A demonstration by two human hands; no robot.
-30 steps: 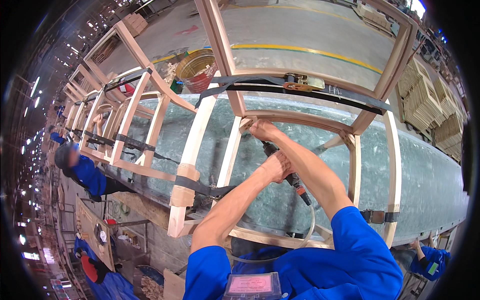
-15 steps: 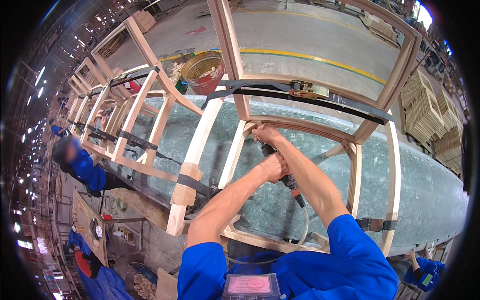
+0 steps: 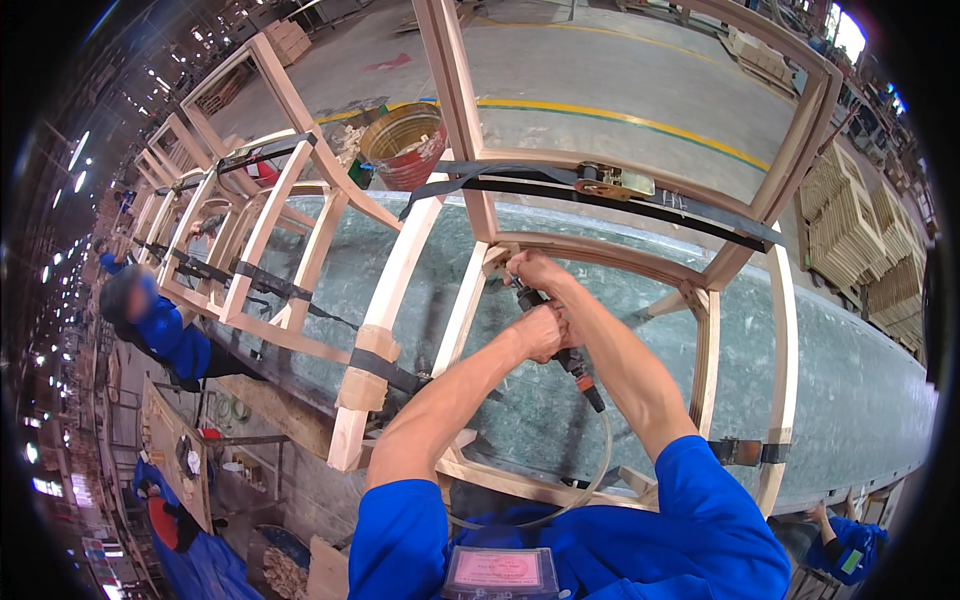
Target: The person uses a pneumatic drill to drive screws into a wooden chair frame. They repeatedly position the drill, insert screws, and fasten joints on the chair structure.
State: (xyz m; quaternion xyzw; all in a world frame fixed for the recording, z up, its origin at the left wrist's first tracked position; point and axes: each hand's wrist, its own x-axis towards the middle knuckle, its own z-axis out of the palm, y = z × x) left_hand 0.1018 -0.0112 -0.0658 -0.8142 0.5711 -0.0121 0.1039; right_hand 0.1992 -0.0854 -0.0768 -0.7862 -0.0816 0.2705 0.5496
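My left hand (image 3: 541, 332) is wrapped around the black body of a pneumatic tool (image 3: 566, 355) with an orange fitting and a pale air hose (image 3: 590, 478) hanging from it. My right hand (image 3: 535, 269) holds the tool's front end against a joint of the wooden chair frame (image 3: 493, 255). The frame (image 3: 703, 355) stands on a long green-grey workbench (image 3: 850, 390). A black ratchet strap (image 3: 612, 184) is cinched across the frame above my hands.
A row of more strapped wooden frames (image 3: 262, 250) runs along the bench to the left. A person in blue (image 3: 165, 335) works beside it. A red and yellow drum (image 3: 408, 143) stands on the floor beyond. Stacked wooden parts (image 3: 860, 230) sit at right.
The view has shifted slightly and my hands sit a little higher on the joint. Both hands keep the same hold on the tool.
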